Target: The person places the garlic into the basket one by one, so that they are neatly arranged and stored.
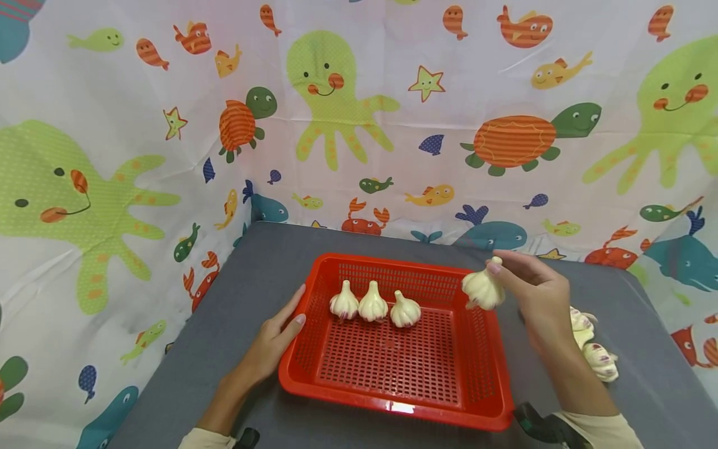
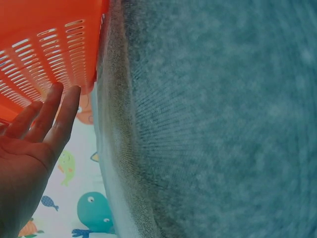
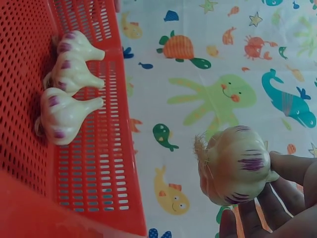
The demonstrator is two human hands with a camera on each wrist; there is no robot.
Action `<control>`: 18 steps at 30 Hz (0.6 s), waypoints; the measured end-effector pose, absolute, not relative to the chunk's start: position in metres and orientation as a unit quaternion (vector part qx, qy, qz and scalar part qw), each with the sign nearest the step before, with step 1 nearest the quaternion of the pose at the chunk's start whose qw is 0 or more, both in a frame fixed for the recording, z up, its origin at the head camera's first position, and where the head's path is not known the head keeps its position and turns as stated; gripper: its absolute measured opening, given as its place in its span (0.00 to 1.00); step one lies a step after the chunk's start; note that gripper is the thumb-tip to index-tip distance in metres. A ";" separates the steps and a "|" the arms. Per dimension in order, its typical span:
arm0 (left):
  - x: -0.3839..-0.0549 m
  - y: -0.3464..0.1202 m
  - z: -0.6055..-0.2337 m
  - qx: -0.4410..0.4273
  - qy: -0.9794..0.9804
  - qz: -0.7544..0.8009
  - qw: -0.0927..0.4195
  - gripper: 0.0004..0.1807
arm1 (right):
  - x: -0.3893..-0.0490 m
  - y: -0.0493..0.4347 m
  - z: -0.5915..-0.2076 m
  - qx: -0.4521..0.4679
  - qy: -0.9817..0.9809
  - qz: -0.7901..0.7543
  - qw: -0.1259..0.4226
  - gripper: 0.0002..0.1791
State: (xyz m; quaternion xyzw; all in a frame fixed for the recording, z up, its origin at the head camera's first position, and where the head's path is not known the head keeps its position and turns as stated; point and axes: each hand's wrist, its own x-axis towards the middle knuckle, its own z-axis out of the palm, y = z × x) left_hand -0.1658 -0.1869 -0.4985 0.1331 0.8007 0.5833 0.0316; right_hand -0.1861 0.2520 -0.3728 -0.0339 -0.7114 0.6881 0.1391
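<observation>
Red basket (image 1: pixel 336 394) is touched by straight-fingered left hand (image 1: pixel 275 340): three garlic bulbs (image 1: pixel 373 304) inside, a fourth bulb (image 1: pixel 482 290) pinched by right hand (image 1: pixel 541 293), other bulbs (image 1: pixel 600 363) left outside.

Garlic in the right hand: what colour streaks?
Purple streaks on the garlic, clearest in the right wrist view.

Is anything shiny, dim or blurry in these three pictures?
Head view: bright, with white glare on the front rim of the red basket; left wrist view: tabletop blurred, left hand dim; right wrist view: dimmer overall, right hand shadowed, held garlic bulb fairly clear.
</observation>
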 end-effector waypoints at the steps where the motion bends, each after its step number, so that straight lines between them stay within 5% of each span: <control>1: -0.166 -0.187 -0.498 0.133 0.801 0.583 0.032 0.33 | -0.188 0.251 -0.373 -0.032 -0.715 0.686 0.133 0.19; 18: -0.166 -0.187 -0.499 0.131 0.799 0.585 0.035 0.33 | -0.209 0.239 -0.380 -0.030 -0.793 0.607 0.050 0.20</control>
